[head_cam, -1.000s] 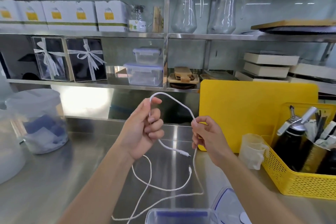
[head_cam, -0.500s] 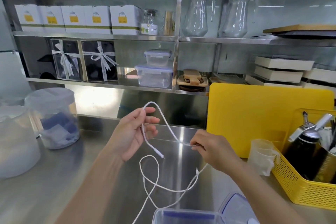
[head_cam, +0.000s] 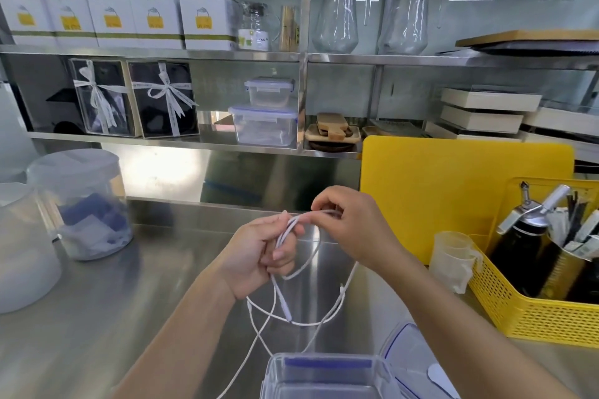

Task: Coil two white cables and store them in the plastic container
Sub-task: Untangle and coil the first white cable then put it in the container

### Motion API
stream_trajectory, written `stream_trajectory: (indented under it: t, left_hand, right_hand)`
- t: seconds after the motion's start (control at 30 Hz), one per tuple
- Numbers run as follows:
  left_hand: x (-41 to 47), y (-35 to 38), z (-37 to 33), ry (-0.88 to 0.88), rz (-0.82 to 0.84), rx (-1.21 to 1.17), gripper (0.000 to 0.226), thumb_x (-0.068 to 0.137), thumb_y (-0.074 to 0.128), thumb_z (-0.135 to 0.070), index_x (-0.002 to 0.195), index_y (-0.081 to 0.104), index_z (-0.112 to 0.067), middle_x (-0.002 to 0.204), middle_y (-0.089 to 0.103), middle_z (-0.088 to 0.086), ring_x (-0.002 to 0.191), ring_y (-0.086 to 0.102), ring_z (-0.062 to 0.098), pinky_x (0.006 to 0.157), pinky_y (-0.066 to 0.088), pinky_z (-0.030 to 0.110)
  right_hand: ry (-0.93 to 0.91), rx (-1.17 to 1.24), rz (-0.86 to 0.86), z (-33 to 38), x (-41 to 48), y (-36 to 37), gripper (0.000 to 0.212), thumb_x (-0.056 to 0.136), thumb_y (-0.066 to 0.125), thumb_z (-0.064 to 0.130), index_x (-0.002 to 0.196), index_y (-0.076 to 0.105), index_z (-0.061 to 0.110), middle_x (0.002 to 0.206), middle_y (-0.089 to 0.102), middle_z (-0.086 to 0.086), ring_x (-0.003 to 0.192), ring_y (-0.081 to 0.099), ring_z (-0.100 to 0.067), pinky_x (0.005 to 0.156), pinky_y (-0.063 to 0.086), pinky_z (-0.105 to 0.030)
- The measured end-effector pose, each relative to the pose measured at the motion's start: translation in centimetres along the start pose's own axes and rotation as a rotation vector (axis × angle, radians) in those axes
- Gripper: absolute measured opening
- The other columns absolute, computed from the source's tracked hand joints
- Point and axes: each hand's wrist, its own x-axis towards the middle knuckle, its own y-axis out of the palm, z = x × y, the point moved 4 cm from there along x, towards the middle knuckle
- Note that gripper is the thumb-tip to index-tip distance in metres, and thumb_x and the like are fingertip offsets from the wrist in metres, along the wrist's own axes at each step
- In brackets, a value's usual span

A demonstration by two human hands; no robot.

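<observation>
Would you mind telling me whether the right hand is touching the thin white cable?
Touching: the head view shows the right hand pinching the thin white cable.

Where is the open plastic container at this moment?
In the head view, the plastic container sits at the bottom edge, just right of centre, on the steel counter, below both hands, with its lid lying beside it on the right.

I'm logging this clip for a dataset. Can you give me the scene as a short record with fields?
setting: steel counter under shelves
left hand: closed on loops of white cable
right hand: pinching the cable's upper strand
cable slack: hangs to the counter
plastic container: open, near edge, no cable seen inside
lid: beside it, right
</observation>
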Motion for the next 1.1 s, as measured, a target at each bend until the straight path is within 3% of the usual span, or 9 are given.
stream_trajectory:
  t: [0.07,0.17,0.37,0.57,0.7,0.77,0.8,0.87,1.1]
  left_hand:
    - [-0.3,0.2,0.0,-0.033,0.064,-0.021,0.025,0.089,0.040,-0.022,0.077,0.055,-0.005,0.036,0.039,-0.004,0.031,0.022,0.005,0.035,0.025,0.017]
    - [-0.7,0.7,-0.3,-0.055,0.172,-0.085,0.019,0.089,0.044,-0.022,0.077,0.053,-0.010,0.039,0.035,-0.008,0.036,0.017,0.007,0.036,0.029,0.016]
    - [-1.2,0.5,-2.2,0.020,0.228,-0.212,0.020,0.081,0.067,-0.032,0.080,0.057,-0.014,0.047,0.022,-0.006,0.034,0.018,0.007,0.039,0.045,0.020]
    - [-1.2,-0.9,-4.3,0.154,0.186,-0.298,0.019,0.086,0.058,-0.034,0.083,0.060,-0.016,0.046,0.021,-0.006,0.034,0.018,0.005,0.043,0.044,0.018]
    - [-1.3,-2.0,-5.0,0.256,0.089,-0.412,0.029,0.093,0.038,-0.032,0.082,0.059,-0.015,0.046,0.020,-0.006,0.035,0.017,0.006,0.046,0.044,0.016]
    - [-1.7,-2.8,-5.6,0.289,0.141,-0.594,0.023,0.093,0.042,-0.024,0.083,0.059,-0.010,0.048,0.023,-0.007,0.037,0.019,0.005,0.051,0.045,0.020]
    - [-1.9,-3.2,-5.9,0.289,0.197,-0.685,0.021,0.093,0.044,-0.020,0.085,0.058,-0.007,0.049,0.025,-0.006,0.038,0.022,0.007,0.055,0.046,0.023]
    - [-2.4,-3.8,-6.4,0.275,0.261,-0.765,0.024,0.095,0.041,-0.019,0.088,0.056,-0.003,0.051,0.028,-0.004,0.040,0.026,0.009,0.060,0.048,0.027]
    - [-2.3,-4.7,-4.9,0.272,-0.079,-0.507,0.027,0.094,0.036,-0.029,0.080,0.055,-0.014,0.049,0.023,-0.008,0.036,0.020,0.004,0.057,0.059,0.026]
  right_hand:
    - [0.064,0.095,-0.017,-1.0,-0.1,-0.4,0.015,0.073,0.073,0.026,0.069,0.063,0.016,0.060,0.057,0.010,0.057,0.049,-0.005,0.052,0.039,-0.016]
    - [0.156,0.281,-0.036,-2.9,-0.3,-1.1,0.016,0.075,0.071,0.016,0.067,0.061,0.025,0.055,0.059,0.015,0.052,0.050,-0.001,0.047,0.038,-0.010]
    - [0.362,0.416,-0.083,-7.0,-1.9,-0.4,0.013,0.087,0.058,0.013,0.075,0.053,0.015,0.053,0.054,0.000,0.040,0.047,-0.006,0.039,0.041,-0.018]
    - [0.474,0.445,-0.113,-8.9,-3.8,1.4,0.017,0.091,0.052,0.016,0.079,0.048,0.027,0.061,0.053,-0.002,0.043,0.044,-0.010,0.040,0.036,-0.022]
    - [0.153,-0.012,-0.059,-7.1,-4.5,2.3,0.021,0.091,0.051,0.020,0.089,0.051,0.040,0.074,0.056,0.018,0.062,0.048,-0.003,0.054,0.040,-0.015]
    - [-0.022,-0.179,-0.046,-6.3,-5.4,2.6,0.022,0.088,0.052,0.014,0.107,0.061,0.023,0.082,0.063,0.007,0.063,0.053,-0.009,0.052,0.049,-0.023]
    - [-0.048,-0.227,-0.044,-6.3,-5.7,2.6,0.028,0.087,0.053,0.010,0.113,0.061,0.016,0.082,0.065,-0.002,0.062,0.056,-0.019,0.049,0.051,-0.032]
    - [-0.048,-0.275,-0.081,-6.4,-6.1,2.0,0.036,0.084,0.056,0.000,0.118,0.059,0.011,0.076,0.064,-0.010,0.057,0.056,-0.029,0.042,0.049,-0.033]
    - [-0.292,-0.577,0.024,-3.9,-5.6,1.3,0.048,0.059,0.078,-0.004,0.103,0.070,0.013,0.059,0.062,-0.004,0.035,0.044,-0.022,0.029,0.029,-0.021]
